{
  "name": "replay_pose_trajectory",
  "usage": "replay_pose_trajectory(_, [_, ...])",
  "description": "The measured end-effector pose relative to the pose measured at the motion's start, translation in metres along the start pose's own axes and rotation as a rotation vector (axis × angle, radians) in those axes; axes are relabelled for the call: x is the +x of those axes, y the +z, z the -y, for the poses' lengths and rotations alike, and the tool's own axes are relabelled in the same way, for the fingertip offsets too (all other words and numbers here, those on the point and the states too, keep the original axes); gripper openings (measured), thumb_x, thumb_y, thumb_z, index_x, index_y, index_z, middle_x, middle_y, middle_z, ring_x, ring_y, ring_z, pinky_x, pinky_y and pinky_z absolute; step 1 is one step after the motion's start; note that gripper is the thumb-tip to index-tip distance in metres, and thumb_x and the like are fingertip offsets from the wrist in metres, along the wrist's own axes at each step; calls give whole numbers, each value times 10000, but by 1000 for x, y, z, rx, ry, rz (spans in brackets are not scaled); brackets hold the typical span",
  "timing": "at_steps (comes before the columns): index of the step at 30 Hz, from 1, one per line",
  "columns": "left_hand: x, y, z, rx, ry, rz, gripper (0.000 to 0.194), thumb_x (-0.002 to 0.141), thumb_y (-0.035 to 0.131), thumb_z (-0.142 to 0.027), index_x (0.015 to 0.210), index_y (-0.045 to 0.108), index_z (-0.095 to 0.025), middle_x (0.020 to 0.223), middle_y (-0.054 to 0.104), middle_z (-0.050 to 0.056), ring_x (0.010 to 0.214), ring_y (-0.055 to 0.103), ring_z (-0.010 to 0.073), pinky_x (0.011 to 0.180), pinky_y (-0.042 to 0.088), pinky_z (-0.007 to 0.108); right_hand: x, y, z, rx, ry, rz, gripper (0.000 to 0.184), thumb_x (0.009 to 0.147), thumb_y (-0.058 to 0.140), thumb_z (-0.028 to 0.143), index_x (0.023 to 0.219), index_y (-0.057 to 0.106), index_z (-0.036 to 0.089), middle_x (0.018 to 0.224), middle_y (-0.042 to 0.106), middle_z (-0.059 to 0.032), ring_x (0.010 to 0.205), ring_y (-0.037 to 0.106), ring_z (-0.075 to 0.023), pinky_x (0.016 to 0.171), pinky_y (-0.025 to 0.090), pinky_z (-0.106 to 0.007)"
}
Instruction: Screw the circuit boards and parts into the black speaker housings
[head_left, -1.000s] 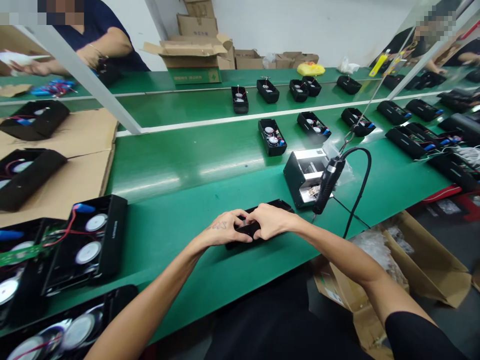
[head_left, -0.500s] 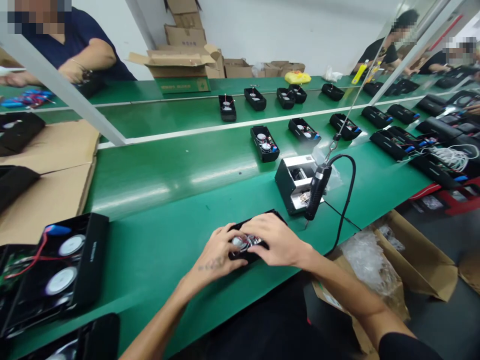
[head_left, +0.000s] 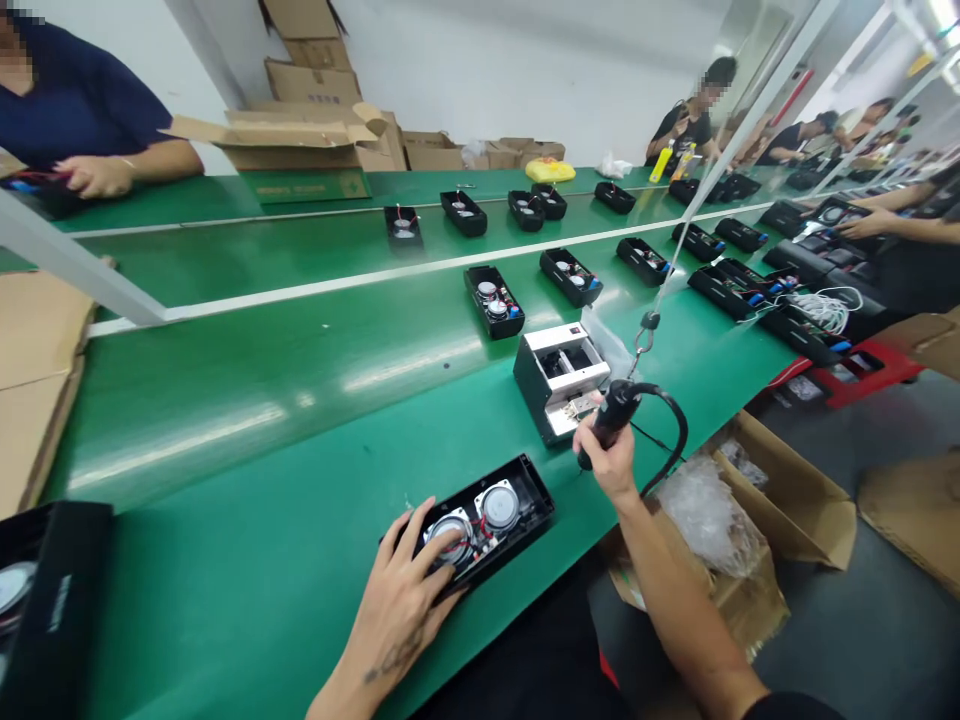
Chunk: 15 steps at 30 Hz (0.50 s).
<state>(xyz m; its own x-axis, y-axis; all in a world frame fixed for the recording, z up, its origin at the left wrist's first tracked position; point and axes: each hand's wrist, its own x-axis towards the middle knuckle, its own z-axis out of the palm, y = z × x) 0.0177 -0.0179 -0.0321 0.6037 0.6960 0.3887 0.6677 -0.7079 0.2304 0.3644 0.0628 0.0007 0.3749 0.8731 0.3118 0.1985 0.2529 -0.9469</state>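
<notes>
My right hand [head_left: 613, 465] is closed round the black electric screwdriver [head_left: 621, 402], which hangs from a cord with its tip pointing down. Under my left hand [head_left: 405, 590] lies a black speaker housing [head_left: 534, 492], open side up on the green bench. The left fingers reach over its left end, with the thumb along the near side. Inside the housing sit two round speaker drivers [head_left: 499, 507] with red and black wires; my fingers partly cover the left one. Just beyond the screwdriver stands a black and silver box-shaped screw feeder [head_left: 551, 350].
Several open housings [head_left: 493, 302] stand along the green conveyor [head_left: 300, 330]. Another black housing [head_left: 67, 600] is at the near left. Cartons with plastic bags [head_left: 712, 520] stand on the floor at right. Co-workers sit across the line at left [head_left: 97, 110] and farther right [head_left: 679, 130].
My right hand has left the housing and taken hold of the screwdriver. My left hand stays at the housing, whose two drivers are now in plain sight. The view has turned right.
</notes>
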Motion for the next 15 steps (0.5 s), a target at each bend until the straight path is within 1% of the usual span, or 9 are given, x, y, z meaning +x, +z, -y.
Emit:
replay_pose_trajectory(2, [-2, 2, 1, -8, -1, -20, 76, 913, 797, -301, 862, 750, -270, 1318, 783, 0, 1533, 503, 408, 1208, 457, 602, 1, 3, 5, 72, 18, -17, 284, 911, 773, 392, 1059, 602, 221, 589, 580, 103, 461, 546, -131, 536, 502, -283])
replay_pose_trajectory(4, [-3, 6, 1, -27, -13, -47, 78, 909, 794, -312, 857, 748, -275, 1303, 789, -1, 1528, 506, 409, 1198, 460, 607, 11, 3, 14, 95, -10, -80, 289, 948, 744, 439, 1051, 559, 242, 553, 521, 129, 427, 501, -120, 508, 470, -275])
replay_pose_trajectory(7, [0, 9, -1, -32, -30, -63, 65, 911, 787, -311, 864, 752, -284, 1277, 798, -6, 1512, 522, 411, 1177, 471, 616, 36, 2, 31, 202, -116, -205, 311, 959, 742, 466, 1006, 508, 266, 561, 502, 127, 425, 497, -117, 489, 452, -276])
replay_pose_trajectory(9, [6, 10, -4, -2, -30, -59, 56, 919, 772, -284, 866, 755, -284, 1266, 800, -4, 1500, 533, 415, 1161, 480, 618, 51, 4, 40, 232, -196, -242, 320, 935, 774, 441, 962, 507, 265, 558, 520, 116, 420, 512, -120, 480, 453, -282])
replay_pose_trajectory(11, [12, 10, -7, 29, -28, -52, 62, 924, 762, -264, 864, 756, -280, 1263, 800, 2, 1491, 541, 420, 1153, 484, 618, 61, 9, 45, 176, -215, -218, 310, 922, 781, 425, 914, 518, 260, 543, 535, 106, 415, 527, -124, 483, 465, -291])
replay_pose_trajectory(15, [18, 10, -10, 30, -24, -51, 70, 914, 772, -256, 849, 757, -277, 1264, 796, 11, 1490, 538, 417, 1147, 485, 620, 68, 16, 42, 53, -137, -139, 302, 898, 779, 444, 859, 544, 258, 532, 533, 99, 419, 525, -130, 478, 470, -297])
